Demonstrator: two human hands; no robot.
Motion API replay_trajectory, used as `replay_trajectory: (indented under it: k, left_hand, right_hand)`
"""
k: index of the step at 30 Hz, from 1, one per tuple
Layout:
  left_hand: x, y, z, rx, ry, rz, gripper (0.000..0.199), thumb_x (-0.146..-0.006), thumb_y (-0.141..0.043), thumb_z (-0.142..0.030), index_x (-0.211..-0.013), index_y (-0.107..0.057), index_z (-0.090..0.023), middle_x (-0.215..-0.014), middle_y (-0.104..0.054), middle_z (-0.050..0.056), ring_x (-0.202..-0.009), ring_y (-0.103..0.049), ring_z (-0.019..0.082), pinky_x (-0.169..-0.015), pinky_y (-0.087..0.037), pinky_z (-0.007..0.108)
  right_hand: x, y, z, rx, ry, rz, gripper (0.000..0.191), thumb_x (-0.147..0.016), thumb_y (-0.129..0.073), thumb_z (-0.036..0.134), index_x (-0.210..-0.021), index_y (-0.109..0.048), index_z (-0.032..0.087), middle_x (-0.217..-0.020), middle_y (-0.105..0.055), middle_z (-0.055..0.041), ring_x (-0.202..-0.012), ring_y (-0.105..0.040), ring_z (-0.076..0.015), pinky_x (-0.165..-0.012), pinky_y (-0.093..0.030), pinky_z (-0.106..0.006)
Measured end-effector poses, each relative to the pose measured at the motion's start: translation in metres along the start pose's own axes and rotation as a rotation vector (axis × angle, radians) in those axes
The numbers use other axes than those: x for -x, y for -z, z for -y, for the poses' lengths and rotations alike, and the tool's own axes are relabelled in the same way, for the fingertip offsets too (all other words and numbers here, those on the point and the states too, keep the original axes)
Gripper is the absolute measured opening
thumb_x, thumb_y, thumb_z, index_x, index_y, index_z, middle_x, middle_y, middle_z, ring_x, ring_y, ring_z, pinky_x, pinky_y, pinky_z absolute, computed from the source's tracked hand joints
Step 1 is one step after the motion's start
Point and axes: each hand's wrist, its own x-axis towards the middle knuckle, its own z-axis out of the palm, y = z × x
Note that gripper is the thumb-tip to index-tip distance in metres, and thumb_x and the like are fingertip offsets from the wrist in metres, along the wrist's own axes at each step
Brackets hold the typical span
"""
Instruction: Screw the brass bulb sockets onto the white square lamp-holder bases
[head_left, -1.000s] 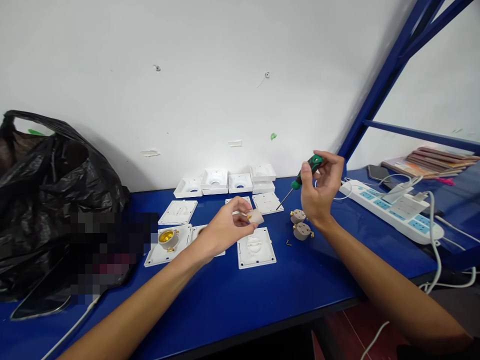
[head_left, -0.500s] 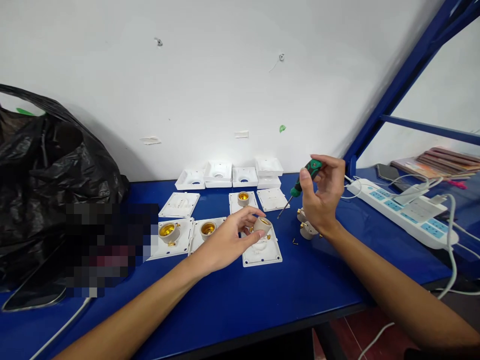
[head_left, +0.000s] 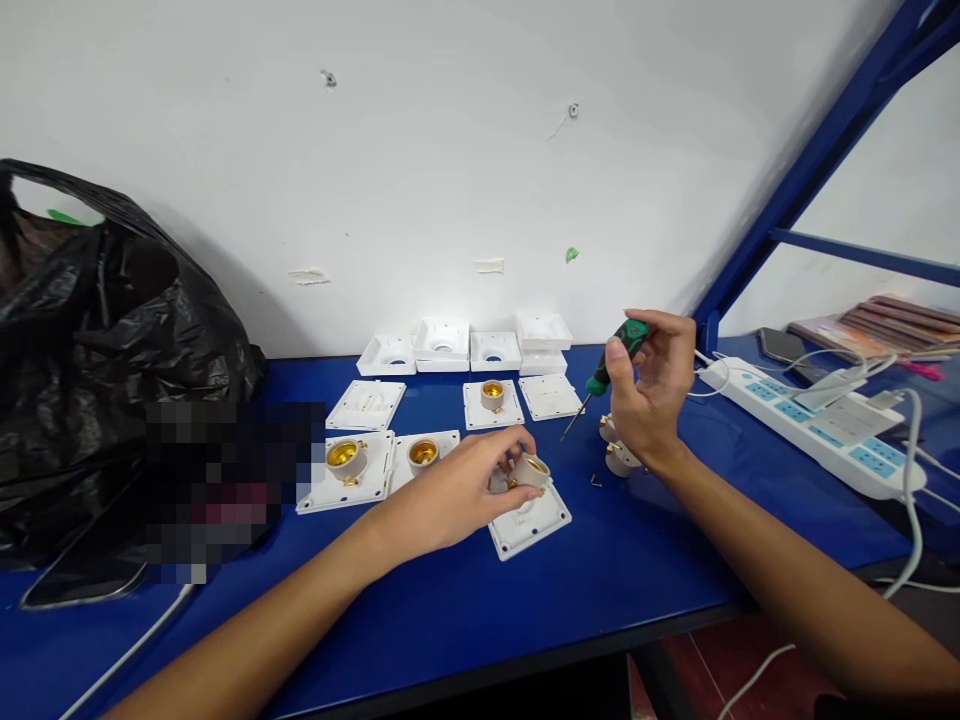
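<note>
My left hand grips a white lamp socket between thumb and fingers, over a square white plate; whether the socket touches the plate I cannot tell. In my right hand is a green and black screwdriver, its tip slanting down to the left, clear of the socket. Small brass screws lie on the blue table below that hand. Loose lamp sockets stand beside my right wrist, partly hidden by it. Left of my left hand, plates carry sockets with brass-coloured insides.
White square housings line the wall, some stacked. Bare plates lie in front of them. A power strip with cables and a blue metal frame stand right. A black plastic bag fills the left.
My left hand has come slightly down and nearer with the socket, and the plate beneath has turned and slid toward me. The screwdriver hand is nearly still; the view has shifted slightly.
</note>
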Motion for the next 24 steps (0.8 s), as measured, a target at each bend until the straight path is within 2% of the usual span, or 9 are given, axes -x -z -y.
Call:
replay_trajectory:
  k: [4,9,14,18,24]
  left_hand:
    - [0.001,-0.007,-0.001,-0.033,0.038,-0.05,0.027,-0.092,-0.069,-0.042,-0.113,-0.062,-0.027,-0.096,-0.062,0.002,-0.082,-0.062,0.02,-0.064,-0.045,0.028]
    - [-0.002,-0.014,0.004,-0.012,0.062,-0.11,0.022,-0.094,-0.066,-0.037,-0.112,-0.059,-0.026,-0.093,-0.061,0.0,-0.076,-0.06,0.017,-0.063,-0.044,0.028]
    - [-0.002,-0.016,0.009,0.036,0.108,-0.207,0.026,-0.097,-0.061,-0.039,-0.12,-0.056,-0.027,-0.094,-0.06,0.0,-0.072,-0.059,0.016,-0.062,-0.047,0.029]
    - [0.0,-0.015,0.006,-0.021,0.08,-0.298,0.026,-0.098,-0.061,-0.034,-0.123,-0.055,-0.027,-0.1,-0.062,0.002,-0.088,-0.062,0.021,-0.076,-0.051,0.034]
    - [-0.001,-0.012,0.004,-0.032,-0.022,-0.239,0.024,-0.099,-0.062,-0.034,-0.122,-0.056,-0.027,-0.111,-0.067,0.004,-0.102,-0.063,0.024,-0.085,-0.053,0.038]
  right_hand:
    - [0.001,-0.001,0.002,0.006,-0.011,0.003,0.022,-0.094,-0.063,0.027,-0.115,-0.059,0.025,-0.093,-0.054,0.0004,-0.072,-0.056,-0.012,-0.057,-0.05,-0.026]
    - [0.002,0.0,0.0,-0.001,-0.013,0.005,0.023,-0.093,-0.064,0.026,-0.115,-0.059,0.025,-0.095,-0.054,-0.0002,-0.075,-0.057,-0.0124,-0.059,-0.05,-0.026]
    - [0.003,0.0,-0.001,0.01,-0.028,0.01,0.024,-0.093,-0.064,0.028,-0.116,-0.058,0.025,-0.094,-0.054,-0.0001,-0.074,-0.057,-0.0128,-0.058,-0.049,-0.027]
    - [0.003,0.0,-0.001,-0.012,-0.013,0.003,0.024,-0.092,-0.064,0.027,-0.116,-0.059,0.026,-0.094,-0.053,-0.0001,-0.075,-0.057,-0.0128,-0.059,-0.049,-0.027]
    - [0.003,0.0,0.002,0.012,-0.016,-0.001,0.024,-0.092,-0.065,0.028,-0.115,-0.059,0.026,-0.097,-0.055,-0.0015,-0.077,-0.059,-0.0138,-0.06,-0.051,-0.028]
